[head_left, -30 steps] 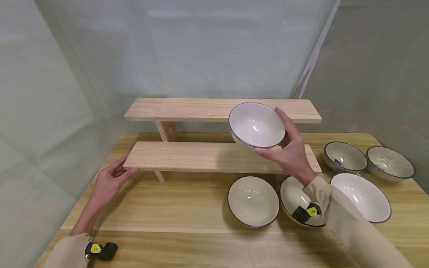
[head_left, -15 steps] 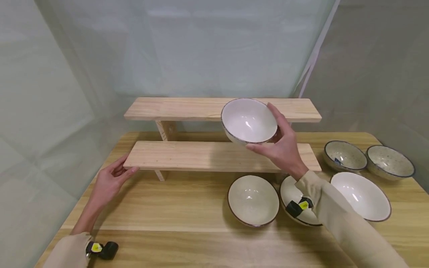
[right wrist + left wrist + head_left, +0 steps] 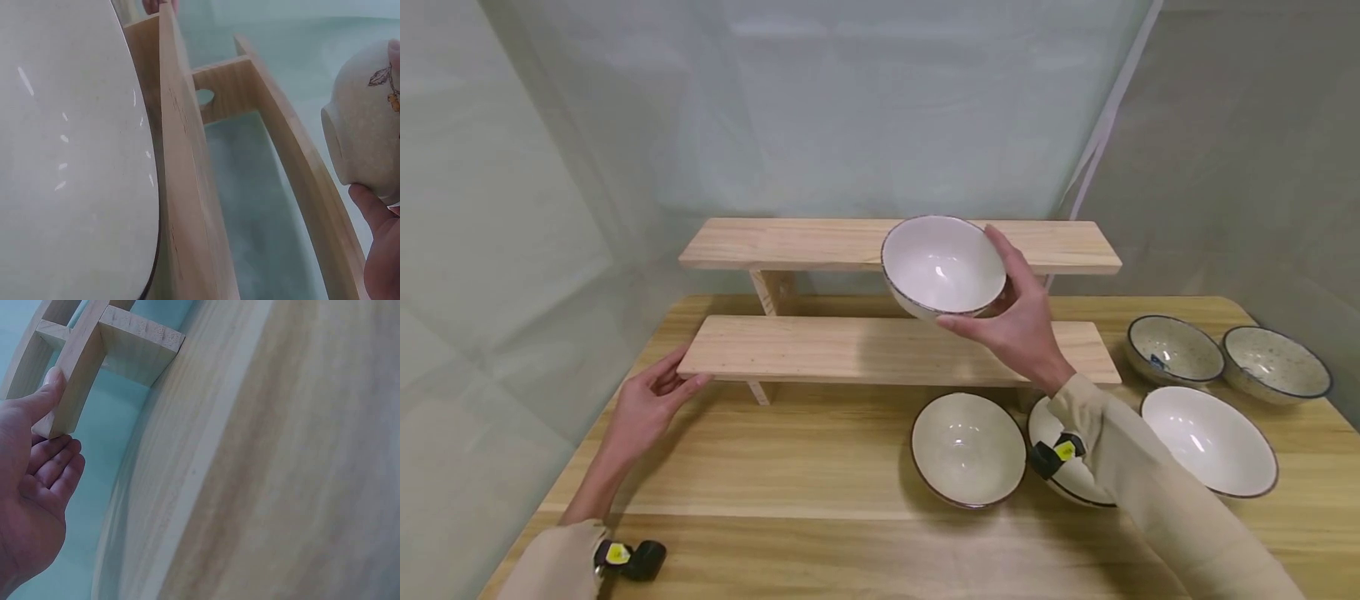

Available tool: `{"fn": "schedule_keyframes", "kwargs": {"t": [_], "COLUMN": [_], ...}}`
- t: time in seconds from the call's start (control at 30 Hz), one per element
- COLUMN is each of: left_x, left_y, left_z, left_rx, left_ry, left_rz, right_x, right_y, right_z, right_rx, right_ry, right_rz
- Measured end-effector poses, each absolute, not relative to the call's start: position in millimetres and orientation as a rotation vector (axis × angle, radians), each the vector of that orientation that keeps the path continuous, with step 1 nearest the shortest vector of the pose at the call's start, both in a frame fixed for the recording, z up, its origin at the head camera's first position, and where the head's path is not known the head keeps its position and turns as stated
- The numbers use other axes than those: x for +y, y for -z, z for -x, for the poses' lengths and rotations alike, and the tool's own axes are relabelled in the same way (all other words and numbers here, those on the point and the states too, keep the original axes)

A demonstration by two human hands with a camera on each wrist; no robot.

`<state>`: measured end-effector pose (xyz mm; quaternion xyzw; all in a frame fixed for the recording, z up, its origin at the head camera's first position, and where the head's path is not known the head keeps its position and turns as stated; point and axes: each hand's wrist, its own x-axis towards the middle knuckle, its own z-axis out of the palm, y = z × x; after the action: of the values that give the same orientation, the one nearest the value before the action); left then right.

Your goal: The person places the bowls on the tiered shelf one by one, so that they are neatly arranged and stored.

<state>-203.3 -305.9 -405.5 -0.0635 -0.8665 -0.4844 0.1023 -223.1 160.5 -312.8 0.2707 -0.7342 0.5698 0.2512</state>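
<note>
My right hand (image 3: 1021,327) grips a white bowl (image 3: 942,265) with a thin dark rim by its right side, thumb at the near edge. Its mouth tilts towards me, and it overlaps the upper board (image 3: 790,242) of a two-tier wooden shelf in the head view. A leaf-and-flower pattern shows on the bowl's outside (image 3: 362,119) in the right wrist view. At the left end of the lower board (image 3: 790,348), my left hand (image 3: 643,412) pinches the wood; in the left wrist view its thumb (image 3: 47,397) lies on one face and the fingers curl at the other.
A cream bowl (image 3: 968,450) stands on the wooden table (image 3: 760,483) before the shelf. Beside it, another bowl (image 3: 1078,479) is partly hidden by my right sleeve. Further right are a wide white bowl (image 3: 1210,442) and two speckled, blue-rimmed bowls (image 3: 1176,346). Pale sheeting (image 3: 887,108) surrounds the table.
My right hand has carried the white bowl leftward and slightly up along the shelf. The left hand stays at the lower board's end.
</note>
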Motion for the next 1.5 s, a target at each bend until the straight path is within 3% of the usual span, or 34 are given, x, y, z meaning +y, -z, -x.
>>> {"fn": "schedule_keyframes", "kwargs": {"t": [1.5], "left_x": [-308], "left_y": [405], "left_z": [200], "left_rx": [-2.544], "left_ry": [1.457], "left_rz": [0.173], "right_x": [115], "right_y": [303], "right_z": [248], "right_rx": [-1.982], "right_ry": [-1.596], "right_rz": [-0.752]}}
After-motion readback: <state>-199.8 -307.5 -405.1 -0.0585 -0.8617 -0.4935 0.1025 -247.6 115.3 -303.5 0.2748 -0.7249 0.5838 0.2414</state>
